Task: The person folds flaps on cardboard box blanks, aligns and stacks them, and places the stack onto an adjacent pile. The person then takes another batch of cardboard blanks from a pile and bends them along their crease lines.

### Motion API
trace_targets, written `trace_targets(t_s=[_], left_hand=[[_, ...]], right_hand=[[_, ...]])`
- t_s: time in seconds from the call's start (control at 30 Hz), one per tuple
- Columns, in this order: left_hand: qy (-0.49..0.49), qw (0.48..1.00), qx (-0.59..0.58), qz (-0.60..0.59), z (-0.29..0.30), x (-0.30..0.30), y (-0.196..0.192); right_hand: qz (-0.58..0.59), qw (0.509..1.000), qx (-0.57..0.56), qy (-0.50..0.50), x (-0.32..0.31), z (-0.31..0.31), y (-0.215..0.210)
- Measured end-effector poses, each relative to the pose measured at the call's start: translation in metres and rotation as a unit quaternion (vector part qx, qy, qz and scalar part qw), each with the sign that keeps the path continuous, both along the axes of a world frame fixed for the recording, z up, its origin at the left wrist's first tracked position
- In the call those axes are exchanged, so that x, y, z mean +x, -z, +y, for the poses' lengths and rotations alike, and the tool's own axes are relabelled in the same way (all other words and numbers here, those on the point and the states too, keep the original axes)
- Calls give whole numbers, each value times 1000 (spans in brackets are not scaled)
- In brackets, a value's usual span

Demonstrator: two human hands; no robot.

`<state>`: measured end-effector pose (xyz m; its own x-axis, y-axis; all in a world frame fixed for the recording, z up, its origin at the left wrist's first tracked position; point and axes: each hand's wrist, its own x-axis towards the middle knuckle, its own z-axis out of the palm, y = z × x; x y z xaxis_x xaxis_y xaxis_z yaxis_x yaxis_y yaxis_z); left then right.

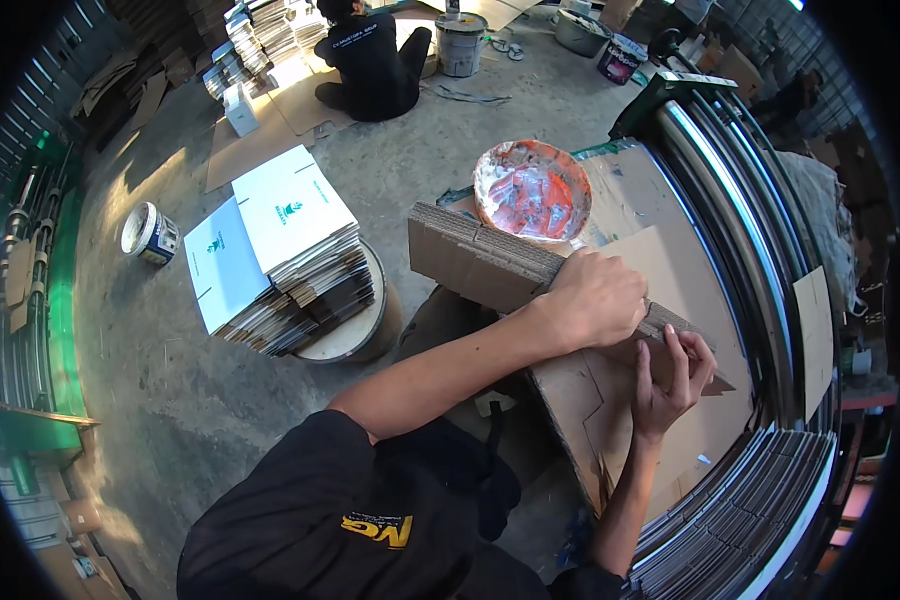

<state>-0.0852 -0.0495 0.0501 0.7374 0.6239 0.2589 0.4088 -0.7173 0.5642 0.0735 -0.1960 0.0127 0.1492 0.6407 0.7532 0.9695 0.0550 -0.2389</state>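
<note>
A stack of brown corrugated cardboard pieces (475, 262) stands on edge across a flat cardboard sheet (660, 262). My left hand (595, 300) reaches across from the lower left and clamps over the top of the stack near its right end. At that end my right hand (672, 378) comes up from below, fingers pinching the outermost pieces. Just behind the stack sits a round bowl (530, 190) smeared with white and orange paste.
Piles of white flattened boxes (280, 240) rest on a round drum at the left, beside a small can (150, 233) on the concrete floor. A machine with metal rollers (740, 200) curves along the right, with stacked cardboard (750, 510) below. A person in black (370, 65) sits far back near a bucket (460, 42).
</note>
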Motion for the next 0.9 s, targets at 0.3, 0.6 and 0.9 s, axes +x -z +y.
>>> trace_targets(t_s=[0.3, 0.6, 0.9], left_hand=[[-4, 1000, -1, 0, -1, 1, -1], [-10, 1000, -10, 15, 1, 4, -4], [-16, 1000, -2, 9, 1, 4, 0]], right_hand=[[50, 998, -26, -12, 3, -7, 1], [-15, 999, -8, 28, -1, -9, -4], [19, 999, -39, 16, 6, -13, -3]])
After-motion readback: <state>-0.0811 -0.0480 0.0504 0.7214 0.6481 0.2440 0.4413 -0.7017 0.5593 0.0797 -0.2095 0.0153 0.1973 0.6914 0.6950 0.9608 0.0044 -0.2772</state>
